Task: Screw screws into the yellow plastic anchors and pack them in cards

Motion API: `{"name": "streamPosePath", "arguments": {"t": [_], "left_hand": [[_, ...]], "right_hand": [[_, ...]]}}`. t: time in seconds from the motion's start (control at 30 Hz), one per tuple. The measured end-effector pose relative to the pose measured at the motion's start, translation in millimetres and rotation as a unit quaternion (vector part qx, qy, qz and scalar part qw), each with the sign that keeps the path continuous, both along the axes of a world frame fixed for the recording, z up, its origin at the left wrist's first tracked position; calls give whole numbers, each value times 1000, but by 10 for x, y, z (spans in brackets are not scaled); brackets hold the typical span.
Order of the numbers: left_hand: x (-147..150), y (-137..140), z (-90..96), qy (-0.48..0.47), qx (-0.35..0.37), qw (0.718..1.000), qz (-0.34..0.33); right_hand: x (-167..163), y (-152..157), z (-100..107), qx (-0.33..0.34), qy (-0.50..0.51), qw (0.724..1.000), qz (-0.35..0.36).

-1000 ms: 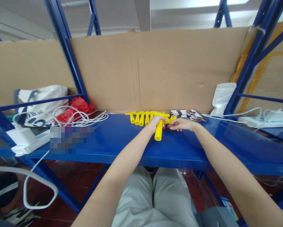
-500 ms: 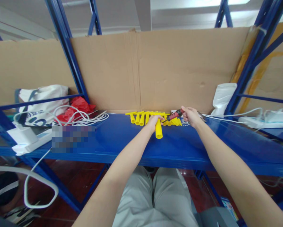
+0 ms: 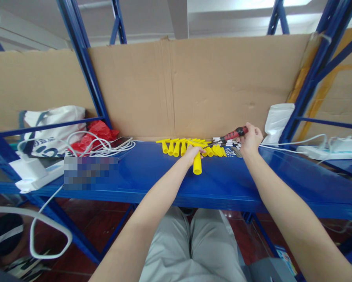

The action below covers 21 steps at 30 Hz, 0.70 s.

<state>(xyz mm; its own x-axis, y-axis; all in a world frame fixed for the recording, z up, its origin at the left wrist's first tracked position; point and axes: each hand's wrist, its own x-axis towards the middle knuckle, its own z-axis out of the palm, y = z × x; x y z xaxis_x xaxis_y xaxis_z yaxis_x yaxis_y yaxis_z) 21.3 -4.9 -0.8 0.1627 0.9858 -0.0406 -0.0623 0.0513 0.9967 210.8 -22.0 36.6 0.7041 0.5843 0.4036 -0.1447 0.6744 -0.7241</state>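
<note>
A yellow tube (image 3: pixel 197 166) is held over the middle of the blue bench (image 3: pixel 152 180), its open end facing the near edge. The left hand (image 3: pixel 193 153) is closed around its far part. A red-and-black screwdriver (image 3: pixel 233 134) slants down leftward to that hand; whether its tip meets the yellow plastic cannot be told. The right hand (image 3: pixel 251 139) pinches the handle's end between thumb and bent fingers, nearer the bench's back edge. Beyond the left hand, similar yellow pieces (image 3: pixel 176 148) lie in a row along the back edge. Right of them are small white bits (image 3: pixel 230 152) and black-and-white pieces (image 3: pixel 219 140). Behind stands a cardboard sheet (image 3: pixel 222 86); a white pouch (image 3: pixel 278 123) leans at the back right.
</note>
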Motion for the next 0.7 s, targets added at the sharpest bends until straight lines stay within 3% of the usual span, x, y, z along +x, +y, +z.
{"name": "streamPosePath", "arguments": {"t": [0.27,0.7], "left_hand": [[17,23,-31,-16,11,1000,-5],[16,-68,-1,41,27,999,-22]], "right_hand": [[30,137,-129,18,-52,998,35],[-7,121,-120,9,-17,999,40]]}}
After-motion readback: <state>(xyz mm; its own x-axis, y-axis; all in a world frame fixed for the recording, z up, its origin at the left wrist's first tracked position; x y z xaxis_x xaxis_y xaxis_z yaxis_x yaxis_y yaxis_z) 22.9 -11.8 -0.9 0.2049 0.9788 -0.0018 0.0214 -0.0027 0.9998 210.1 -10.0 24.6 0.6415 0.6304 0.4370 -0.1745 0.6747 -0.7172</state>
